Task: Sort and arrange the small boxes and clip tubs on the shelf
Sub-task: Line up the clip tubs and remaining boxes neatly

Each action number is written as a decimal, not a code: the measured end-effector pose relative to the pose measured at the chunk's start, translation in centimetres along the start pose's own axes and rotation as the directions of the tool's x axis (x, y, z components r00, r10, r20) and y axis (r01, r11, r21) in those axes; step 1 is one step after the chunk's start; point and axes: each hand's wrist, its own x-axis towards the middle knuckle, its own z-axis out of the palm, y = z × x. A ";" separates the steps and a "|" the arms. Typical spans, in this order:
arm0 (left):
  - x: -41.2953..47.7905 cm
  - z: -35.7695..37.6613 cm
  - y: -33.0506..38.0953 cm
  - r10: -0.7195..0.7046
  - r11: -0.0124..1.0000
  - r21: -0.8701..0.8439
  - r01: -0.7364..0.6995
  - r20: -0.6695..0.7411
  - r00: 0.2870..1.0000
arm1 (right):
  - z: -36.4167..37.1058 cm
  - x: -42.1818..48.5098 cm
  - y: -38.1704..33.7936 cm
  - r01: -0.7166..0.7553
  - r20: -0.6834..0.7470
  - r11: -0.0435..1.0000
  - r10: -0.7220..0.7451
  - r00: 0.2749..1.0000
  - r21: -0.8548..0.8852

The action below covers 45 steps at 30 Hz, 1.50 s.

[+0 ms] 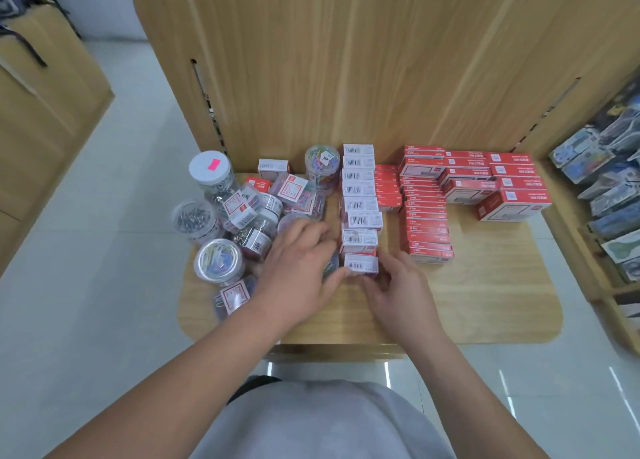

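Nearest small box point(360, 263) grasped by curled fingers of right hand point(398, 294); left hand point(299, 271) fingers relaxed, thumb touching its left edge; clip tubs point(220, 262) heaped left on shelf point(485, 302).

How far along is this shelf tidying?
Done: red boxes stacked in rows at right, barcode boxes lined in a middle column. In hand: the right hand holds the nearest box at that column's end, left hand touching it. Left: clip tubs, jumbled, some tipped.

Light grey shirt point(311, 424); forearms point(194, 372) bare.
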 end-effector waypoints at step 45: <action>-0.7 -1.3 -0.3 -0.001 1.000 -0.030 0.002 0.022 1.000 | -1.7 -1.1 -0.9 -0.149 0.013 0.945 0.152 0.988 0.292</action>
